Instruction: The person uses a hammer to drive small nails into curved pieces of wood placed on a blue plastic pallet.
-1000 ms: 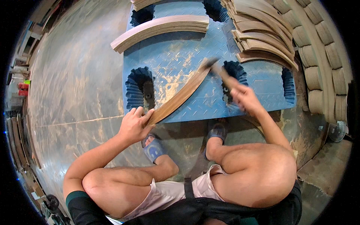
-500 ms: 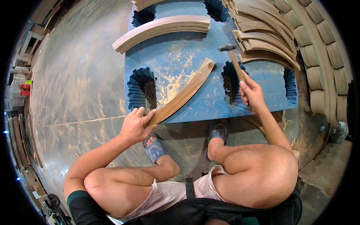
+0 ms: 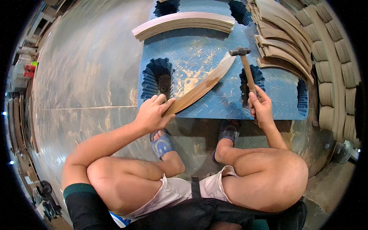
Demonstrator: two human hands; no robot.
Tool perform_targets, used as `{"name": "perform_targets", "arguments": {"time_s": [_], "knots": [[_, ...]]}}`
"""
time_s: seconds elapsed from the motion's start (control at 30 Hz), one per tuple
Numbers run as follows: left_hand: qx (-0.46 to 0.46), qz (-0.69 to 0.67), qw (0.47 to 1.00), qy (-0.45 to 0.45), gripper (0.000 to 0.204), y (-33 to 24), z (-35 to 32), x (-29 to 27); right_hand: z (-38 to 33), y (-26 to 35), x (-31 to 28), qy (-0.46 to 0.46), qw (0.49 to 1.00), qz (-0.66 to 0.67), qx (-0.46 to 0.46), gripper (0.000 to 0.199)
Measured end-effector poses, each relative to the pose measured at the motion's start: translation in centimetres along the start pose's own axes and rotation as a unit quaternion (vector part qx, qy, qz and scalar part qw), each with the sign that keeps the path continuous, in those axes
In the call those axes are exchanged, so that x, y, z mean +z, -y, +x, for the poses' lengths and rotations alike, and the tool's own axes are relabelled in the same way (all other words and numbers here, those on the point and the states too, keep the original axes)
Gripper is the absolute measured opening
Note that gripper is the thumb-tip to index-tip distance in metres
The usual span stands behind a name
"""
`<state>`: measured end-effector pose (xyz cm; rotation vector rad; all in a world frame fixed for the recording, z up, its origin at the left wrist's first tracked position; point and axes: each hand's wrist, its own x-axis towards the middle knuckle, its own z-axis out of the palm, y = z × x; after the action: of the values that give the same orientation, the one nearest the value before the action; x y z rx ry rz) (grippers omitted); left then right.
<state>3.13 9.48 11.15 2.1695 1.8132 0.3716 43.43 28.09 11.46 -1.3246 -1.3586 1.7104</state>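
Fingers of our left hand (image 3: 151, 115) are closed around the near end of a curved wooden strip (image 3: 203, 86), thumb on top and the other fingers curled over its edge. From those fingers the strip runs up and away to the right across a blue plastic pallet (image 3: 199, 50), its far tip ending just beside the head of a hammer (image 3: 245, 65).

Our right hand (image 3: 260, 107) grips the lower part of the hammer's wooden handle, fingers wrapped fully round it. Above these fingers the handle rises to a dark metal head, which sits near the strip's far end; we cannot quite tell from this view whether it touches the wood or hangs just above it.

Beyond the left fingers, at the far side of the pallet, lies a stack of curved wooden pieces (image 3: 184, 23). Past the right fingers, to the upper right, more curved pieces (image 3: 283, 42) are piled along the pallet's edge, with a row of stacked bent wood (image 3: 329, 76) further out. Dark round openings with ribbed walls show in the pallet, one just beyond the left fingers and one directly behind the hammer handle.

Below both hands our knees are bent, and our feet in blue sandals (image 3: 163, 142) rest on the shiny floor (image 3: 84, 76) at the pallet's near edge.
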Motion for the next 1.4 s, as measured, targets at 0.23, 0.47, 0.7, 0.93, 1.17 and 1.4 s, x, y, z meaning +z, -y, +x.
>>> {"name": "perform_targets", "arguments": {"time_s": [0.23, 0.47, 0.7, 0.93, 1.17, 1.4], "knots": [[0.012, 0.001, 1.000, -0.022, 0.060, -0.4, 1.6, -0.2, -0.1, -0.8, -0.1, 0.011, 1.000, -0.024, -0.014, 0.051], [-0.003, -0.034, 0.998, -0.048, 0.066, -1.4, 7.2, 1.2, -0.3, -1.4, 0.7, 0.015, 0.998, -0.060, 0.002, 0.054], [-0.057, -0.042, 0.996, -0.055, 0.079, -3.2, 5.8, 2.0, -0.2, -1.4, 0.4, -0.008, 0.997, -0.043, 0.063, 0.058], [-0.069, -0.013, 0.997, -0.041, 0.054, 0.2, 0.4, 1.5, -0.4, -1.6, -0.6, -0.009, 0.995, -0.066, 0.079, 0.056], [-0.046, -0.043, 0.994, -0.089, 0.049, -0.8, 2.5, 1.5, 0.4, -1.6, -0.5, -0.034, 0.997, -0.008, 0.063, 0.054], [-0.058, -0.044, 0.992, -0.105, 0.050, -1.2, 5.7, 2.7, 0.7, -1.9, -1.4, -0.016, 0.995, -0.071, 0.072, 0.060]]}}
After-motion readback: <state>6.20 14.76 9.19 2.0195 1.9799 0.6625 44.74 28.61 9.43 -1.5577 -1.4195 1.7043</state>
